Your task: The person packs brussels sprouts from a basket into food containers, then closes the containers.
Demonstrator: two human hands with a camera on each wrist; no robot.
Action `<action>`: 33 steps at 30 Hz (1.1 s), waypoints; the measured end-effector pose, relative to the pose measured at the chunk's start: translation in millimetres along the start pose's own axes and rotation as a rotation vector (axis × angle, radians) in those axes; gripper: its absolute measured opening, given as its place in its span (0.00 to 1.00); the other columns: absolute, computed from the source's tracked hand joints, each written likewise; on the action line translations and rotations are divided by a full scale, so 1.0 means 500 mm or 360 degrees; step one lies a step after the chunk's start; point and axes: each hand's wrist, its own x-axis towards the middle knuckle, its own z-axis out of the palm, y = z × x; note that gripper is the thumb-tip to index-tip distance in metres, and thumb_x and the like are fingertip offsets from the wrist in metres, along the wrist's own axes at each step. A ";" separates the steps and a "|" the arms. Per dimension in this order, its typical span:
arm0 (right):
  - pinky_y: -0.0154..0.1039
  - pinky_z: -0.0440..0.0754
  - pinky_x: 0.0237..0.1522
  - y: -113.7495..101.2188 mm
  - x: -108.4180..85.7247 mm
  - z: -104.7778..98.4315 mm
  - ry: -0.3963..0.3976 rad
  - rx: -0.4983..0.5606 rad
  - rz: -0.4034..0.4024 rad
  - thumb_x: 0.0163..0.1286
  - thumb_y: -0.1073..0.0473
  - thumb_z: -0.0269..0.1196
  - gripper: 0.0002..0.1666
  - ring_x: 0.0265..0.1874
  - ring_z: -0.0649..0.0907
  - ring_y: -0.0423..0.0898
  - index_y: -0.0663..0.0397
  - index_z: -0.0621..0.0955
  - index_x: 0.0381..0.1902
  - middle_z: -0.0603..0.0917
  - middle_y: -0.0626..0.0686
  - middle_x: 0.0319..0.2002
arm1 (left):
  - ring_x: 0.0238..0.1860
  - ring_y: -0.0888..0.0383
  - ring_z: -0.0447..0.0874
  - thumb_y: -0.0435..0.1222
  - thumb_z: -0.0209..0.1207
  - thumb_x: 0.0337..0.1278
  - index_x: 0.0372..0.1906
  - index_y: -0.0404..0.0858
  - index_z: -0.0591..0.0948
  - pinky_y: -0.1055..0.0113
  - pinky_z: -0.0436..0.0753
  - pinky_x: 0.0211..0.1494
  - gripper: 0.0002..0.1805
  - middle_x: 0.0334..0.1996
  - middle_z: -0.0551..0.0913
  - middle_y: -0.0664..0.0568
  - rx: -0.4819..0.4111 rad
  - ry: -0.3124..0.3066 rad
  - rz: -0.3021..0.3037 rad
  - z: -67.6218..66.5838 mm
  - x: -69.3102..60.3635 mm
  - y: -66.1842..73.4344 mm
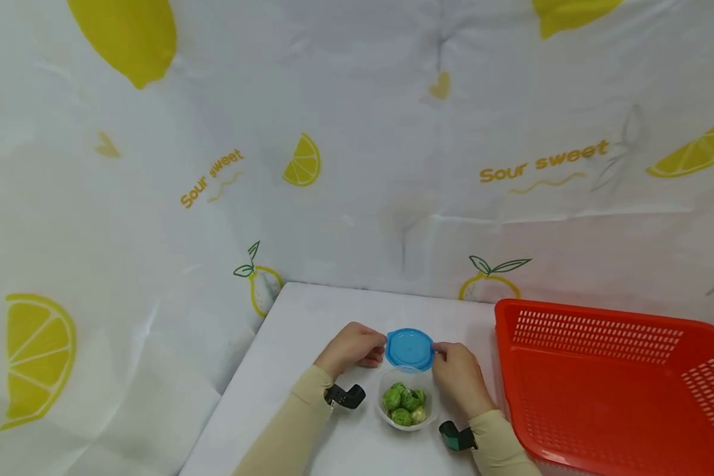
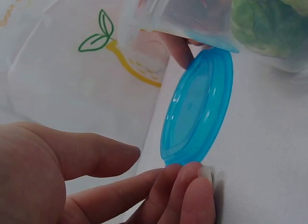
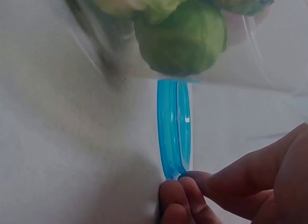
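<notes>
A round blue lid (image 1: 410, 348) lies on the white table just behind a clear plastic container (image 1: 408, 377). Several Brussels sprouts (image 1: 401, 400) sit inside the container, which has nothing covering its top. At the lid's right edge, my right hand (image 1: 459, 374) pinches the rim between thumb and fingers (image 3: 192, 183). My left hand (image 1: 354, 346) is at the left edge; its fingers (image 2: 166, 178) touch the rim while the thumb stands apart from it. In both wrist views the container hides part of the lid.
A large red plastic basket (image 1: 595, 390) with slotted walls stands to the right, close by my right forearm. White lemon-print sheeting (image 1: 357, 218) hangs behind the table (image 1: 327, 307) and along its left side.
</notes>
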 end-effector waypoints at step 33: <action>0.48 0.89 0.47 -0.051 -0.024 -0.014 0.0146 0.0173 -0.0012 0.81 0.57 0.53 0.27 0.50 0.84 0.58 0.62 0.81 0.70 0.86 0.66 0.58 | 0.42 0.57 0.91 0.41 0.63 0.76 0.56 0.37 0.90 0.67 0.90 0.43 0.15 0.48 0.91 0.46 -0.0086 0.0185 0.0062 -0.011 -0.023 0.047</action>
